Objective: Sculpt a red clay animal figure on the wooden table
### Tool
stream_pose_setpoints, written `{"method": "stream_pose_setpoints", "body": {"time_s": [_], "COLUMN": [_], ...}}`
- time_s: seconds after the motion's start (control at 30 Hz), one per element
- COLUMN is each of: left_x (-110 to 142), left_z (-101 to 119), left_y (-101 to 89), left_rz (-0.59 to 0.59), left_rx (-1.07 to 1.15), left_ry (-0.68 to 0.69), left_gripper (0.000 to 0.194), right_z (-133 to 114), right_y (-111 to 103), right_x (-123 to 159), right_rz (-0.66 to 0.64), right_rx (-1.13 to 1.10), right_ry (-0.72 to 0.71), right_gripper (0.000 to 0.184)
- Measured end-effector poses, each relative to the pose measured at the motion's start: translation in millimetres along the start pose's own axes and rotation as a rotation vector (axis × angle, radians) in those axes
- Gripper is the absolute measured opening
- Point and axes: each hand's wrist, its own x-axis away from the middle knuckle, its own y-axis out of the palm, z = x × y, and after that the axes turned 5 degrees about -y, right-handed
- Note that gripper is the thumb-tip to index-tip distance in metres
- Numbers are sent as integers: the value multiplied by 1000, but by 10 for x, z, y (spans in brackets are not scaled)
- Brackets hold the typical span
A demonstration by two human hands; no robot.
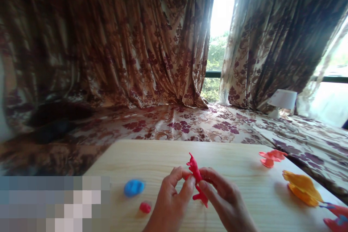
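Note:
Above the middle of the wooden table [163,152] I hold a slim red clay figure [194,168] with thin points sticking out at its top and lower end. My left hand [174,194] is closed in a pinch on the figure's left side, thumb and fingertips together. On the other side, the thumb and fingers of my right hand [224,195] grip its middle. Fingertips hide part of the figure. To the left of my left hand lie a small red clay lump [145,207] and a flattened blue clay piece [134,187].
Along the table's right side stand a coral clay shape [272,157], a yellow-orange clay shape [303,188] and a red-and-blue piece [338,217] cut by the frame edge. Beyond the table are patterned fabric, a white lamp [282,99] and curtains [152,43]. A pixelated patch covers the lower left.

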Motion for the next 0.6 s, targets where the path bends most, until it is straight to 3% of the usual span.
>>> {"method": "stream_pose_setpoints", "body": {"time_s": [0.43, 0.6], "left_x": [9, 10], "left_z": [-3, 20], "left_y": [8, 21], "left_rz": [-29, 47], "left_rx": [19, -153], "left_ry": [34, 46], "left_gripper": [23, 25], "right_z": [-54, -52], "right_y": [10, -11], "right_x": [-6, -45], "right_rz": [-23, -5], "right_rx": [-63, -144], "right_ry": [49, 124], "right_gripper": [27, 30]}}
